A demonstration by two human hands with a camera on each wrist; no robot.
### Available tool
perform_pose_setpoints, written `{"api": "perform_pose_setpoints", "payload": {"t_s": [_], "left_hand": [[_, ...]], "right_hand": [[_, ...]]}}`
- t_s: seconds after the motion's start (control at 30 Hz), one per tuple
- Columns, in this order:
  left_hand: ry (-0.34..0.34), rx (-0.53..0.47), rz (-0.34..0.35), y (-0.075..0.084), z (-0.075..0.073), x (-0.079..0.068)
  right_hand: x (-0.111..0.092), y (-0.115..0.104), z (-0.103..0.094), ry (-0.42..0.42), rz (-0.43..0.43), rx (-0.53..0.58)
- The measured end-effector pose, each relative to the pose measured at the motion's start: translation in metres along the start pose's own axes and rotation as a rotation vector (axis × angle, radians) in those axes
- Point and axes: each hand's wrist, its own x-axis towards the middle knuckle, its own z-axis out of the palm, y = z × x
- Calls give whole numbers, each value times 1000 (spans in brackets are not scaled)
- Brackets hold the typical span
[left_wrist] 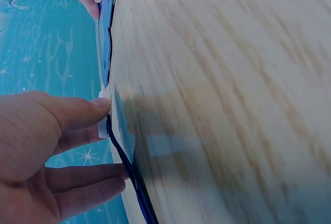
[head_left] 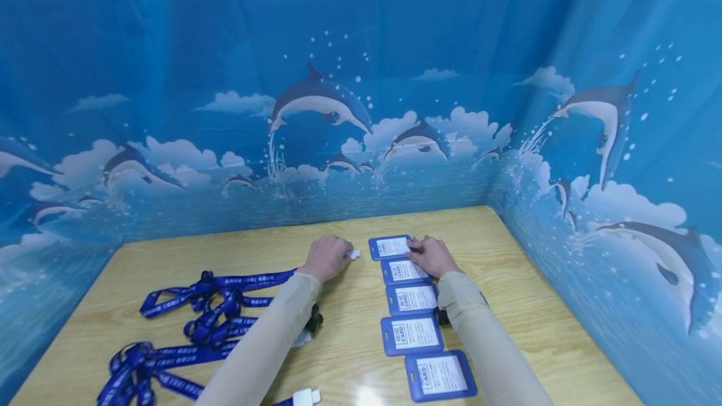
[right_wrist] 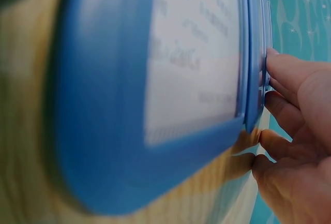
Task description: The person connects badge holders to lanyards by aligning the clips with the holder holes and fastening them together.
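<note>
My left hand (head_left: pixel 326 257) pinches the white plastic clip (head_left: pixel 353 254) at the end of a blue lanyard (head_left: pixel 256 280) with white print. In the left wrist view the thumb presses the clip (left_wrist: pixel 104 113) and the strap (left_wrist: pixel 124 157) trails below it. The farthest blue badge holder (head_left: pixel 389 247), with a white ID/IC card inside, lies just right of that clip, its slot end facing it. My right hand (head_left: pixel 433 257) grips this holder by its right end, thumb on top. The right wrist view shows those fingers (right_wrist: pixel 282 113) at the edge, beyond a nearer holder (right_wrist: pixel 114 105).
Several more badge holders (head_left: pixel 414 298) run in a column toward me under the right forearm. Bundled blue lanyards (head_left: pixel 217 315) lie on the left of the wooden table (head_left: pixel 350 324), one white clip (head_left: pixel 306 397) near the front. A dolphin-print curtain (head_left: pixel 237 199) borders the back and right edges.
</note>
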Motion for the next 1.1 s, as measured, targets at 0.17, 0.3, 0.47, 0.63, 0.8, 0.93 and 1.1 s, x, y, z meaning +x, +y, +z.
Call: {"api": "perform_pose_setpoints", "payload": {"t_s": [0.17, 0.3, 0.47, 0.63, 0.8, 0.93, 1.1], "left_hand": [[-17, -2, -8, 2, 0, 2], [-28, 3, -14, 3, 1, 2], [-35, -6, -15, 4, 1, 3], [-31, -20, -9, 4, 0, 3], [-12, -19, 0, 4, 1, 2], [-10, -17, -5, 5, 2, 3], [-18, -18, -12, 6, 1, 4]], "right_hand": [[0, 1, 0, -4, 5, 8], [0, 2, 1, -8, 22, 14], [0, 4, 1, 0, 11, 13], [0, 3, 1, 5, 0, -1], [0, 2, 1, 9, -4, 3], [-1, 1, 1, 4, 0, 20], [0, 0, 0, 6, 1, 15]]}}
